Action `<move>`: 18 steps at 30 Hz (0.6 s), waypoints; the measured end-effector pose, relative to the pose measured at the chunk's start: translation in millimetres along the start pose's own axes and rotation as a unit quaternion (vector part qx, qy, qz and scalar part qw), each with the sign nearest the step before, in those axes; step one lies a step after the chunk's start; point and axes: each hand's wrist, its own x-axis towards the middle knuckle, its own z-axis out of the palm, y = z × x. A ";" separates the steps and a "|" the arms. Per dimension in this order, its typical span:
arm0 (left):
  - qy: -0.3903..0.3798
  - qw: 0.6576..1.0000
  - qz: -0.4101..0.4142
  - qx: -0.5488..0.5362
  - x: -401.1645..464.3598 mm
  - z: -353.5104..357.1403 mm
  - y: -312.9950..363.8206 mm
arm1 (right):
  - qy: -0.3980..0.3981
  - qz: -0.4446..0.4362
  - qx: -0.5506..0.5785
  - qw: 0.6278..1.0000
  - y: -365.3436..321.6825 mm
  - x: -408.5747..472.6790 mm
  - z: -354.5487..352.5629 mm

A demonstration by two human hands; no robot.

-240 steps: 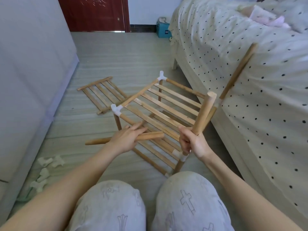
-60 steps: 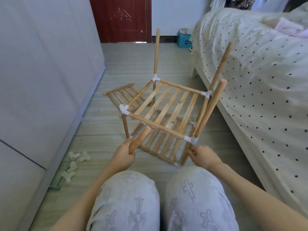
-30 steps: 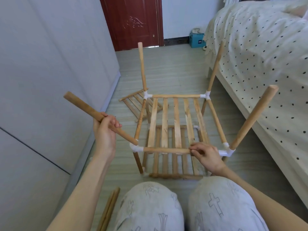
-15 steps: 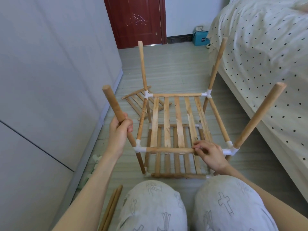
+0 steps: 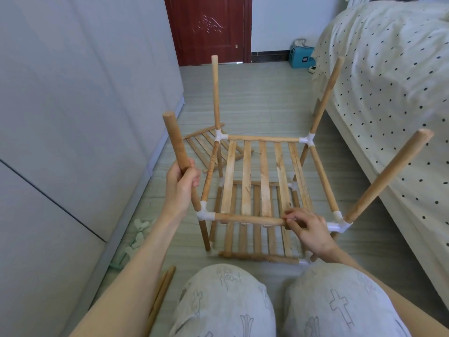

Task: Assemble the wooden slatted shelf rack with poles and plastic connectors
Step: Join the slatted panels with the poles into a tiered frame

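Observation:
The two-tier slatted rack (image 5: 260, 176) stands on the floor in front of my knees. Three upright poles rise from its top corners: far left (image 5: 215, 93), far right (image 5: 326, 93), near right (image 5: 388, 176). My left hand (image 5: 181, 188) grips a fourth pole (image 5: 175, 142), nearly upright, its lower end at the near-left white connector (image 5: 203, 212). My right hand (image 5: 308, 227) pinches the rack's front rail (image 5: 247, 218) near its right end, beside the near-right connector (image 5: 340, 224).
A spare slatted panel (image 5: 204, 147) lies on the floor behind the rack. Loose white connectors (image 5: 138, 237) sit along the grey wardrobe (image 5: 73, 117) at left. Two loose poles (image 5: 160, 293) lie by my left knee. A dotted bed (image 5: 388, 93) borders the right side.
My left hand has swung the pole from tilted leftward to nearly upright and lowered its bottom end onto the near-left connector. My right hand has stayed on the front rail.

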 end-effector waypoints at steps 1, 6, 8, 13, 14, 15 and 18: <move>-0.006 1.000 0.004 0.006 0.4 0.5 -1.1 | 0.001 -0.001 0.000 1.000 -0.1 -0.1 -0.2; 0.007 1.000 -0.012 0.017 -6.0 4.8 -17.2 | 0.005 0.002 0.003 1.000 1.1 -0.3 1.1; 0.017 1.000 -0.015 0.015 -2.7 6.4 -19.8 | 0.006 0.000 0.005 1.000 0.9 0.2 1.1; -0.001 0.999 -0.048 0.010 8.8 9.8 -12.6 | 0.002 -0.001 0.016 1.000 2.3 -0.6 0.6; -0.009 0.998 -0.055 0.014 10.6 9.6 -11.4 | 0.001 -0.002 0.016 1.000 2.1 -0.4 0.3; -0.017 0.998 -0.063 0.020 12.4 8.6 -10.8 | 0.000 -0.002 0.014 1.000 2.0 -0.1 0.6; -0.026 0.995 -0.088 0.037 13.6 6.2 -7.2 | -0.002 -0.002 0.010 1.000 1.9 0.5 -0.3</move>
